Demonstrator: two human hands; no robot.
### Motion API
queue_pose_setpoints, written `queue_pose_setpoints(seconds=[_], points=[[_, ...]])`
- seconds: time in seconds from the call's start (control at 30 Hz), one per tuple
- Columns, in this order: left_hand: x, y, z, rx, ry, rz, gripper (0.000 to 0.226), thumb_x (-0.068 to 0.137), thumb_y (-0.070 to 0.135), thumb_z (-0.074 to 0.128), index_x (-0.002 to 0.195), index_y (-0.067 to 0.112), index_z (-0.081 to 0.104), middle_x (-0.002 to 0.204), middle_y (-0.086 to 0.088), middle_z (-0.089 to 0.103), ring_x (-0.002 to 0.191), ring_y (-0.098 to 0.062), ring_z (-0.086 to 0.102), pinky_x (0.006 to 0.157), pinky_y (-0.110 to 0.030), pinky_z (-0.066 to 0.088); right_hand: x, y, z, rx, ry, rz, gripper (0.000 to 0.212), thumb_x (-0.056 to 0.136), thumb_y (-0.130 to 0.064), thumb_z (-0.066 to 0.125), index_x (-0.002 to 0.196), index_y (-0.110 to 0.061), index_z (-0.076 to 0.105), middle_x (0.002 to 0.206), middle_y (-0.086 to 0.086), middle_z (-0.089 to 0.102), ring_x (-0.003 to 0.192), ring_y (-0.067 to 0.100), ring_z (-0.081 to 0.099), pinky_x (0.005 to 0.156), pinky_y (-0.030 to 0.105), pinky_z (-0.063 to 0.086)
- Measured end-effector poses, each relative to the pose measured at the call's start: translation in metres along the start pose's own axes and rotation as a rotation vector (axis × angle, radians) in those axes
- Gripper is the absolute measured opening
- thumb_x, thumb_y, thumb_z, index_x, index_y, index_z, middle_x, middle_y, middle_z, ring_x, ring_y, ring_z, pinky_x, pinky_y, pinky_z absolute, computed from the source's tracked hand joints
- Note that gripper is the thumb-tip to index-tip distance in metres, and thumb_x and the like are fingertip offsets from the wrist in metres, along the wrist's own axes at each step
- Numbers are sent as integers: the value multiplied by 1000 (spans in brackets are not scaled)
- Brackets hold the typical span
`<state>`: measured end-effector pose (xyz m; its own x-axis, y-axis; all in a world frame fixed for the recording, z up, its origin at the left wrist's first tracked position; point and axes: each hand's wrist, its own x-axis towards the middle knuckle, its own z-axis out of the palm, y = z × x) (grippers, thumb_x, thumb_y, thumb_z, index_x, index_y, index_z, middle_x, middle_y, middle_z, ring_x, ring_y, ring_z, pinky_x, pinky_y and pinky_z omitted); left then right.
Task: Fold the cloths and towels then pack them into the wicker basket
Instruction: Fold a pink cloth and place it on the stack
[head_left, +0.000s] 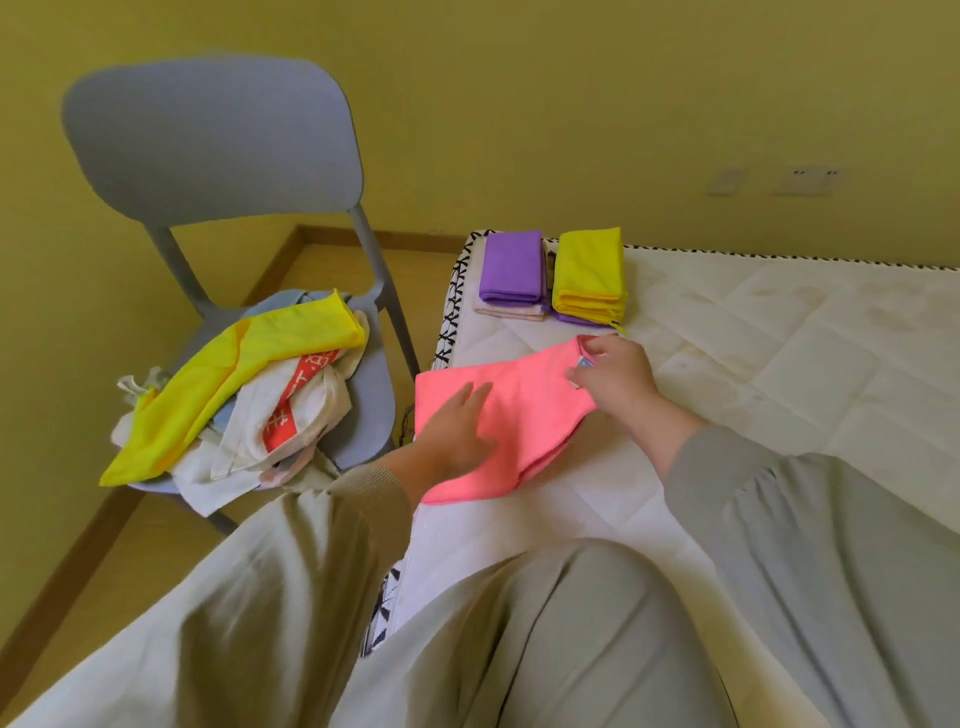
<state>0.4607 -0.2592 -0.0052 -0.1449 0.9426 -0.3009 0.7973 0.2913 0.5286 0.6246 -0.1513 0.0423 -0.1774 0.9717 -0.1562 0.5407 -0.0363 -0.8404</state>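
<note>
Left hand (457, 431): fingers spread flat on the near half of the pink cloth (530, 405), apparently pinning it so it cannot slide. Right hand (613, 379): pinching the cloth's far corner by its label, likely to draw it over for a fold. Pink cloth: lying on the mattress (779, 364) near its edge, partly folded. Purple stack (511, 267) and yellow stack (589, 275): folded, side by side at the mattress's far corner, kept apart from the work. Unfolded heap (249, 374): yellow and white pieces piled on the chair (218, 140), beside the mattress, awaiting folding. Wicker basket: not in view
</note>
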Motion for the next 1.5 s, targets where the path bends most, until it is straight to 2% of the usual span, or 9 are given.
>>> queue_pose_setpoints(seconds=[0.17, 0.4, 0.53, 0.63, 0.73, 1.03, 1.27, 1.37, 1.5], points=[[-16, 26, -76, -106, 175, 72, 82, 86, 14, 65, 151, 14, 16, 157, -7, 19, 144, -23, 21, 115, -31, 20, -11, -65, -10, -59, -103, -265, 19, 72, 8, 69, 89, 13, 66, 79, 17, 57, 77, 16, 46, 61, 26, 30], [-63, 52, -161, -142, 355, 181, 88, 77, 1, 71, 150, 16, 24, 154, -1, 28, 143, -14, 21, 108, -17, 16, -41, -142, -29, -334, -307, -597, 17, 73, 7, 63, 82, -4, 71, 75, 7, 61, 74, 13, 47, 61, 27, 31], [-88, 58, -186, 62, 335, 232, 87, 72, 7, 77, 146, 22, 33, 156, -7, 22, 146, -19, 9, 117, -35, 14, -60, -170, -36, -421, -378, -670, 19, 74, 6, 66, 83, -8, 74, 75, 11, 66, 73, 14, 51, 61, 27, 36], [-96, 63, -194, 180, 319, 195, 58, 75, 16, 74, 130, 22, 57, 152, -6, 31, 144, -24, 17, 115, -46, 20, -73, -182, -42, -380, -377, -674, 13, 76, 2, 69, 85, -7, 74, 77, 11, 67, 70, 12, 51, 61, 26, 37], [-109, 67, -198, 238, 366, 172, 24, 81, 14, 63, 104, 7, 69, 110, -11, 65, 105, -27, 55, 85, -32, 43, -86, -188, -50, -390, -348, -672, 6, 77, -6, 73, 80, -1, 72, 65, 6, 55, 58, 10, 41, 50, 23, 30], [-146, 79, -217, 349, 257, 90, 5, 85, 15, 62, 81, 13, 61, 80, -3, 57, 74, -20, 48, 56, -28, 34, -98, -196, -76, -448, -299, -599, 31, 88, -19, 65, 67, 4, 64, 52, 1, 26, 51, 12, 20, 40, 21, 15], [-157, 61, -209, -502, 301, -46, 16, 89, 15, 65, 103, 8, 67, 97, -10, 69, 86, -23, 69, 73, -30, 59, -91, -179, -91, -234, -213, -508, 19, 82, -10, 69, 65, -11, 63, 56, 2, 40, 51, 11, 33, 44, 22, 24], [-156, 62, -200, -642, 274, -68, 15, 92, 18, 60, 101, 8, 66, 92, -9, 69, 79, -19, 68, 67, -28, 60, -86, -165, -96, -96, -258, -373, 23, 85, -9, 68, 64, -14, 59, 57, 2, 43, 40, 4, 36, 39, 15, 29], [-145, 60, -189, -689, 247, -97, 13, 95, 21, 56, 95, 12, 65, 95, -13, 65, 80, -22, 64, 63, -27, 59, -77, -151, -99, -115, -305, -353, 21, 82, -11, 71, 64, -13, 61, 63, 5, 47, 56, 14, 39, 51, 25, 27]])
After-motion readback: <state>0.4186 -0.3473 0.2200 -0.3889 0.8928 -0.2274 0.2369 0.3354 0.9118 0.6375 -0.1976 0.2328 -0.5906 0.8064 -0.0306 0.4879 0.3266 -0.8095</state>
